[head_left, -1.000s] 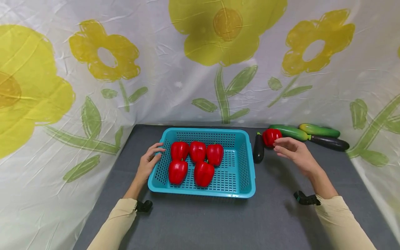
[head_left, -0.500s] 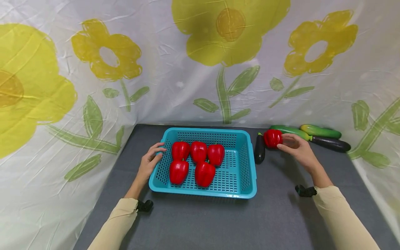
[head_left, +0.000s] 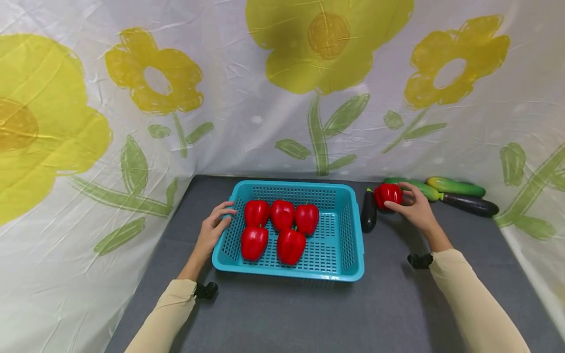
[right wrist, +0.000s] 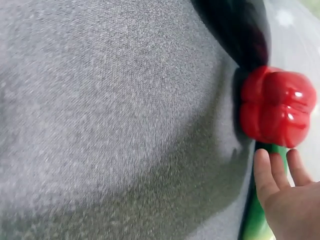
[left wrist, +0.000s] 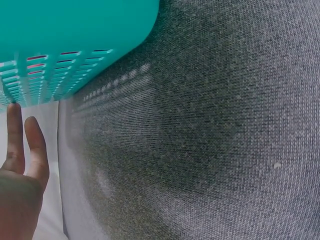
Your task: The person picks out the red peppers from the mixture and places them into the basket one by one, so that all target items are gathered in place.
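My left hand (head_left: 213,229) rests at the left rim of a blue-green plastic basket (head_left: 289,274). Its fingers are nearly straight and the fingertips lie over that rim; in the left wrist view a fingertip (left wrist: 14,111) meets the slotted wall. Several red bell peppers (head_left: 291,246) sit inside the basket, on its left and middle. To the right of the basket, my right hand (head_left: 415,208) reaches around another red bell pepper (head_left: 386,197), thumb overlapping its front. From the right wrist view, the extended fingers (right wrist: 265,167) come right up to this pepper (right wrist: 277,107).
A dark eggplant (head_left: 368,212) lies between the basket and the lone pepper. Behind my right hand are a green cucumber (head_left: 430,192), a yellow-green one (head_left: 456,187) and a second eggplant (head_left: 471,204). A flowered white cloth (head_left: 247,122) hangs behind the grey table (head_left: 309,318).
My right hand has moved in from above and right of the lone pepper, and its thumb now overlaps the pepper's front. My left hand stays at the basket rim.
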The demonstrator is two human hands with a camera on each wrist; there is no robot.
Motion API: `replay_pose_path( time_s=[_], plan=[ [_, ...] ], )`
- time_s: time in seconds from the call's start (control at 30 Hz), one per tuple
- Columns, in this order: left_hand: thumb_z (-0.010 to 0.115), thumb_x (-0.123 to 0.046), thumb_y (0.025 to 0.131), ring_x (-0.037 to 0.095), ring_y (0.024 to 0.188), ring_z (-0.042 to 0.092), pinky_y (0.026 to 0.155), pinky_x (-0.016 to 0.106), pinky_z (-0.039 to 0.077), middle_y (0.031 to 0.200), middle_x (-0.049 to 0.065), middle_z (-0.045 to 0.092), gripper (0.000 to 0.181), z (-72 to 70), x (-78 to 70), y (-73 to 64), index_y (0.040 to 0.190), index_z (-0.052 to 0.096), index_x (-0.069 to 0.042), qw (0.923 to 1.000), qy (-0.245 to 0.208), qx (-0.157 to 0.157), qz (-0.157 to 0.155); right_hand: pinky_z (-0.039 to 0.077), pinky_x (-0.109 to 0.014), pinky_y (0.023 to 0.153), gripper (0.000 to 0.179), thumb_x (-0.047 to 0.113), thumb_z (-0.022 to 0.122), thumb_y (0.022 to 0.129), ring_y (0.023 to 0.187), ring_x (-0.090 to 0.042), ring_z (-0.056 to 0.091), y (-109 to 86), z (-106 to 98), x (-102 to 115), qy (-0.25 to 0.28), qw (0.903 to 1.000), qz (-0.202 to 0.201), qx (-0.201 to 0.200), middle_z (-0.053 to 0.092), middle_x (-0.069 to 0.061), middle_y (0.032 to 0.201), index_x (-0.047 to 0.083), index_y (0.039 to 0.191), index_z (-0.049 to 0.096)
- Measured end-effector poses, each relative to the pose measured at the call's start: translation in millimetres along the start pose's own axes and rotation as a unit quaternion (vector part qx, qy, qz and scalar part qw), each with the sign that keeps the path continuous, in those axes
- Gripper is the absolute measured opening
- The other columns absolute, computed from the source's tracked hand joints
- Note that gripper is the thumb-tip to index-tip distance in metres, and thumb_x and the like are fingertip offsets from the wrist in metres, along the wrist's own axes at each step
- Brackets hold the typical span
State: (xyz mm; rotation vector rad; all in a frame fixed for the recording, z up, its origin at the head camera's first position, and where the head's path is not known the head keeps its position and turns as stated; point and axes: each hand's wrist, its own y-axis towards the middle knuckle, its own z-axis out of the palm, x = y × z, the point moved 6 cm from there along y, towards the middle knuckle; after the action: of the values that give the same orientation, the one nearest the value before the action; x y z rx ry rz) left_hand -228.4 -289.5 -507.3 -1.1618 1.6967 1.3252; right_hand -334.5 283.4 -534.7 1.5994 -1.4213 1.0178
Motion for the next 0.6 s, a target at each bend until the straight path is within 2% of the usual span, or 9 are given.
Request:
replay_pose_path(
  time_s=[0.2, 0.27, 0.4, 0.5, 0.6],
  plan=[
    [0.051, 0.000, 0.105, 0.020, 0.120, 0.056, 0.094, 0.025, 0.049, 0.149, 0.018, 0.046, 0.024, -0.3, -0.8, 0.1, 0.123, 0.065, 0.005, 0.9999, 0.011, -0.002, -0.003, 0.048, -0.061, 0.094, 0.088, 0.039, 0.082, 0.087, 0.133, -0.051, 0.036, 10.7, 8, -8, -0.007, 0.9999, 0.010, -0.001, 0.034, -0.025, 0.152, 0.009, 0.155, 0.035],
    [0.051, 0.000, 0.105, 0.019, 0.120, 0.056, 0.093, 0.025, 0.049, 0.149, 0.018, 0.046, 0.024, 0.3, -1.6, 0.2, 0.123, 0.065, 0.005, 0.9999, 0.012, 0.000, 0.000, 0.051, -0.055, 0.092, 0.089, 0.039, 0.082, 0.087, 0.132, -0.047, 0.037, 12.9, 10, -10, -0.011, 0.9998, 0.017, -0.003, 0.035, -0.024, 0.152, 0.008, 0.155, 0.034],
    [0.051, 0.001, 0.105, 0.019, 0.120, 0.056, 0.093, 0.025, 0.049, 0.149, 0.018, 0.046, 0.024, 1.6, -2.8, 0.0, 0.124, 0.065, 0.006, 0.9999, 0.010, 0.004, 0.006, 0.053, -0.050, 0.090, 0.090, 0.037, 0.083, 0.086, 0.130, -0.046, 0.036, 15.4, 13, -10, -0.008, 0.9996, 0.026, -0.010, 0.035, -0.024, 0.151, 0.007, 0.156, 0.034],
    [0.050, 0.001, 0.105, 0.019, 0.122, 0.055, 0.094, 0.025, 0.049, 0.149, 0.017, 0.046, 0.024, 1.6, -3.0, -0.3, 0.124, 0.065, 0.005, 0.9999, 0.011, 0.004, 0.006, 0.050, -0.057, 0.093, 0.089, 0.033, 0.082, 0.087, 0.131, -0.050, 0.033, 14.9, 15, -5, -0.008, 0.9996, 0.026, -0.010, 0.033, -0.029, 0.152, 0.005, 0.156, 0.033],
    [0.050, 0.001, 0.105, 0.020, 0.123, 0.054, 0.094, 0.025, 0.049, 0.149, 0.017, 0.046, 0.024, 0.8, -3.1, -0.8, 0.124, 0.065, 0.005, 0.9999, 0.014, 0.002, 0.004, 0.050, -0.056, 0.093, 0.085, 0.028, 0.083, 0.087, 0.130, -0.047, 0.035, 14.6, 16, -2, -0.012, 0.9993, 0.027, -0.020, 0.035, -0.027, 0.151, 0.005, 0.154, 0.036]
  ],
)
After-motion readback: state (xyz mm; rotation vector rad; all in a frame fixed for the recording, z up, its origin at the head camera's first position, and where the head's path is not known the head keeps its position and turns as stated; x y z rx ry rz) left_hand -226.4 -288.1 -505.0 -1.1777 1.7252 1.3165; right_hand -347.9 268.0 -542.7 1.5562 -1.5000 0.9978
